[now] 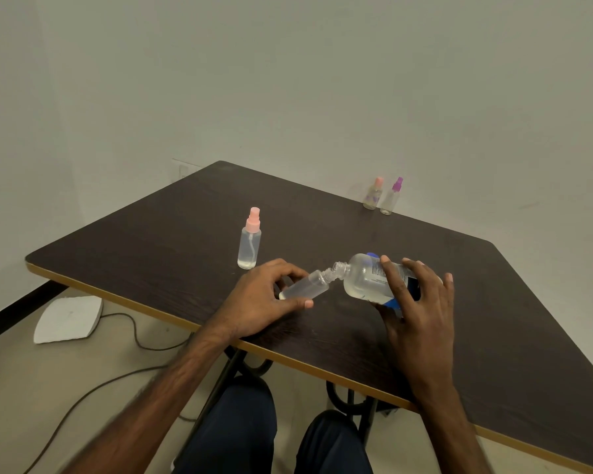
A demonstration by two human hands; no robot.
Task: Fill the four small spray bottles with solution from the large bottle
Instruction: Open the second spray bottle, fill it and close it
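I note my left hand (264, 295) clasped around an uncapped small spray bottle (305, 285), tilted so its open neck meets the mouth of the large bottle (367, 278), which my right hand (421, 302) grasps by the body and tips nearly sideways over the table (151, 241); this alignment presumably limits spillage. One capped pink-topped bottle (250, 239) stands near, seemingly little filled, while two capped bottles (382, 196) stand well apart at the far edge, contents indeterminate.

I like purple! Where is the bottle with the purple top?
In the head view, the purple-topped bottle stands at the table's far edge, right beside a pink-topped bottle.
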